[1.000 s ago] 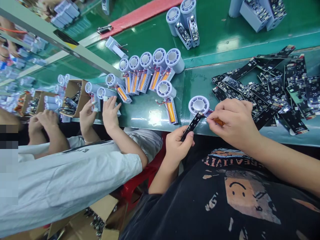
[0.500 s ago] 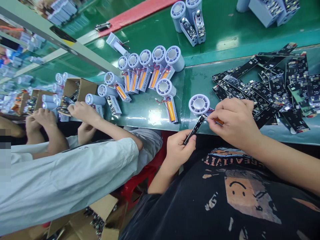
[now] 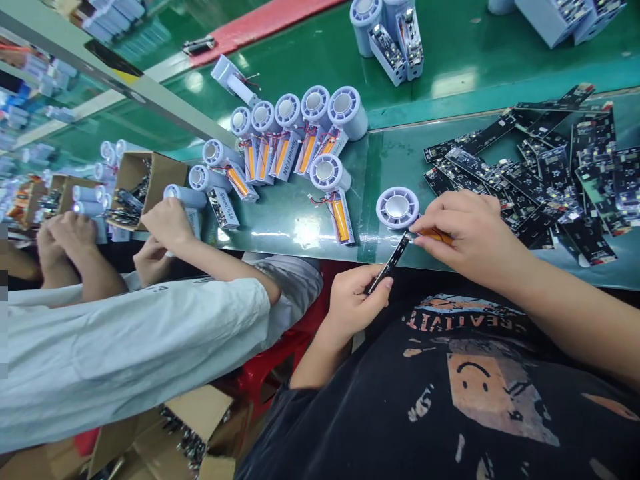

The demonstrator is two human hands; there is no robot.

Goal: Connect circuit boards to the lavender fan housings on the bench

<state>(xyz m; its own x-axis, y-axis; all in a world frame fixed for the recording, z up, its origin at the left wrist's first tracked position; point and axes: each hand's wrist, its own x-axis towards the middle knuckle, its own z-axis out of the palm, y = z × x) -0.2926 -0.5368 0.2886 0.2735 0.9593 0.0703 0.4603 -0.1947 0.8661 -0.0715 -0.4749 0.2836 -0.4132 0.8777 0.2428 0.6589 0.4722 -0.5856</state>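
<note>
My left hand (image 3: 356, 299) is closed around the lower end of a narrow black circuit board (image 3: 393, 261), which slants up to the right. At the board's upper end my right hand (image 3: 463, 230) pinches with thumb and forefinger, where thin wires from a handheld fan (image 3: 399, 208) run in; the plug itself is too small to make out. The fan's round pale-lilac head lies on the bench just beyond the board. Its handle, with an orange battery (image 3: 435, 235) showing, is partly hidden under my right fingers.
Loose black circuit boards (image 3: 540, 173) are heaped on the right. Left of centre stand several fans (image 3: 287, 113) with orange batteries exposed, and one lone fan (image 3: 330, 173) nearer me. At left a co-worker's hand (image 3: 170, 223) works beside a cardboard box (image 3: 165, 175).
My hands keep nearly the same place, with the right fingertips shifted slightly at the board's end. The co-worker's hands have moved a little, and the view has shifted slightly.
</note>
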